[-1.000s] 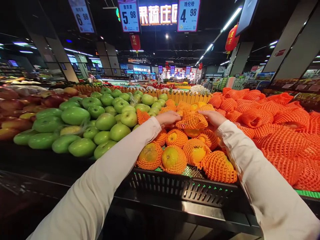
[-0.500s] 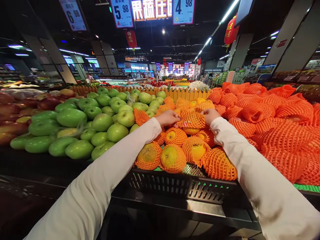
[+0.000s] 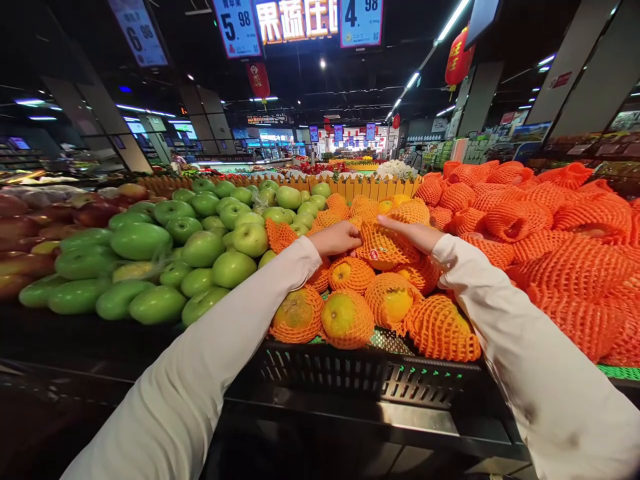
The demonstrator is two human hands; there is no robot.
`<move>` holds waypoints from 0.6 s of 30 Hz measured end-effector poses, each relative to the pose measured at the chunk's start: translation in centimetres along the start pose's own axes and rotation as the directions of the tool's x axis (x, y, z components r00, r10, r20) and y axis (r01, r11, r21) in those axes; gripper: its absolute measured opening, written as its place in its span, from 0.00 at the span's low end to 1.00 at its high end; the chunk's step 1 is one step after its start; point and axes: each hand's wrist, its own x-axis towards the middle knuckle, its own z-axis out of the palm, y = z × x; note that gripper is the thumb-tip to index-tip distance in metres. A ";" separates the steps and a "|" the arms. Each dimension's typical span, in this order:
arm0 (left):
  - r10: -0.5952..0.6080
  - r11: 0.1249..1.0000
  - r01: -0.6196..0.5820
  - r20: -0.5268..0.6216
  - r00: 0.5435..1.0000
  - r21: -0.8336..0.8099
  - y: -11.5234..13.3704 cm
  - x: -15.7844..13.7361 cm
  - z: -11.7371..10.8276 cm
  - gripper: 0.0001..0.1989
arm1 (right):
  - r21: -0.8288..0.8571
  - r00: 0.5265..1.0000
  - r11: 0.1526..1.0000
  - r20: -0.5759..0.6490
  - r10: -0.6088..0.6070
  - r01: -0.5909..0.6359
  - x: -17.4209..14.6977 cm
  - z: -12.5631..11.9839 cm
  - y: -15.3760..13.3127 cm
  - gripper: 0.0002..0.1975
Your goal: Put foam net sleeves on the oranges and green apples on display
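Supermarket lights (image 3: 453, 21) are glowing; left hand (image 3: 340, 239) is resting curled, grip unclear, at a foam-netted orange (image 3: 391, 248), right hand (image 3: 414, 235) lying unclenched along its top, gentle pressure probably avoiding bruises.

**Off-white, long and softly creased**

The left sleeve (image 3: 213, 367) is off-white, in a smooth, light fabric, narrow at the wrist and fuller toward the elbow. Long, soft folds run along the forearm, and the cloth gathers into small creases near its cuff (image 3: 309, 253). The right sleeve (image 3: 520, 353) matches it in colour and cut, with ripples just behind the wrist. A duller, brownish patch (image 3: 526, 416) lies toward the elbow; it may be shadow or a mark, hard to say which. Beyond the cloth, the left grip (image 3: 340, 239) and right grip (image 3: 413, 232) are bare.
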 end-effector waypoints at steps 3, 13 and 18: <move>0.010 1.000 -0.010 0.029 1.000 -0.010 0.1 -0.2 0.0 0.15 | -0.003 0.998 0.998 0.004 0.064 -0.064 0.0 0.1 -0.1 0.26; 0.159 0.986 -0.158 0.014 0.987 -0.042 -1.2 1.0 -0.2 0.10 | -0.180 0.977 0.982 0.215 -0.010 0.049 -1.5 -0.9 -1.3 0.22; 0.144 0.983 -0.143 0.006 0.989 -0.119 -1.7 1.4 -0.6 0.08 | -0.400 0.979 0.908 0.198 -0.045 0.122 -1.9 -0.6 -1.8 0.28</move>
